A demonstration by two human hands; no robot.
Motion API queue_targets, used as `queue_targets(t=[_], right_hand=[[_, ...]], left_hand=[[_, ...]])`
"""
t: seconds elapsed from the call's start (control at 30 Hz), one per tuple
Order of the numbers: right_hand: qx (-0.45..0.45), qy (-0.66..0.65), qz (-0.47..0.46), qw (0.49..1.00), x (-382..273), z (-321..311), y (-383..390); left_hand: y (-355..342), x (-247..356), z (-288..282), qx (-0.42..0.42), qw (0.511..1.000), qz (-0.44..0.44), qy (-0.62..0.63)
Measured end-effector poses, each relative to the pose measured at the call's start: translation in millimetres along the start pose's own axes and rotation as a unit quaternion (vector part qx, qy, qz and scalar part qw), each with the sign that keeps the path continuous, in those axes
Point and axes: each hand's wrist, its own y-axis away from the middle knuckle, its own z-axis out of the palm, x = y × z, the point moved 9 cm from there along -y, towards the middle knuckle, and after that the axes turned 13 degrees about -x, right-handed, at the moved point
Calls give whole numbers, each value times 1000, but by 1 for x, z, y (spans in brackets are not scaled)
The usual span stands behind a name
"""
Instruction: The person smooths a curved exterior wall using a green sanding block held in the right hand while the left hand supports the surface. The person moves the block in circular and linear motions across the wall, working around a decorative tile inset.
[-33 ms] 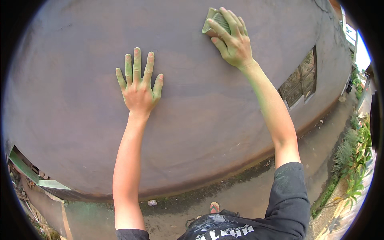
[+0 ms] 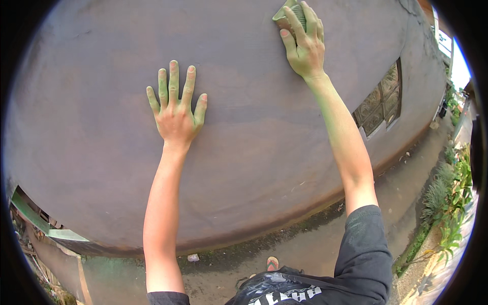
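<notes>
Fingers spread, my left hand lies flat on the grey-brown wall, its fingers stained green. Higher up and to the right, my right hand grips a folded green-stained pad with a ridged part against the wall near the top edge of the view. Green powder or stain coats this hand and forearm.
A patterned window sits in the wall on the right, another opening at lower left. Below runs a concrete path with my sandalled foot. Plants line the path at right. A crack marks the upper right wall.
My right hand and the pad have moved up and slightly to the right along the wall. My left hand remains in place.
</notes>
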Motion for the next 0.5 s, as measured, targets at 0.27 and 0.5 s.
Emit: queue_targets(t=[0.27,0.5], right_hand=[[-218,5,-337,916,-88,65,62],[75,37,80,993,25,8,-20]], left_hand=[[-9,2,6,-5,1000,10,-10],[-4,0,7,15,1000,12,20]])
